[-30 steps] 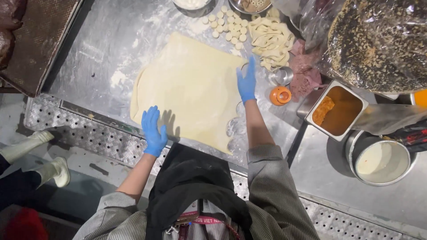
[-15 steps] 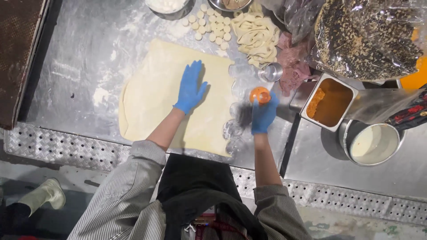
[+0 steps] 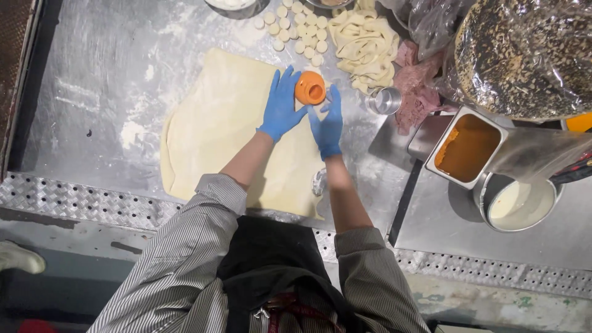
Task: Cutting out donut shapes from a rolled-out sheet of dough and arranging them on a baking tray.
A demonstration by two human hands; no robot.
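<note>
A wide sheet of pale rolled dough (image 3: 213, 126) lies on the floured steel table (image 3: 92, 80). Both my hands wear blue gloves. My left hand (image 3: 282, 106) and my right hand (image 3: 327, 121) meet at the sheet's far right corner, fingers around a small round orange cutter (image 3: 310, 87) that stands on the dough. Just beyond the cutter lie several small cut dough discs (image 3: 296, 24) and a heap of dough trimmings (image 3: 365, 46).
A small metal cup (image 3: 386, 100) stands right of my hands, beside pink meat slices (image 3: 418, 86). Farther right are a steel pan of orange filling (image 3: 468, 148), a pot of white liquid (image 3: 518, 203) and a plastic-wrapped seeded mass (image 3: 524, 55). A perforated edge (image 3: 80, 200) runs along the near side.
My right hand picked up the orange cutter from the table's right side and carried it to the dough's far corner. My left hand moved across the sheet to join it.
</note>
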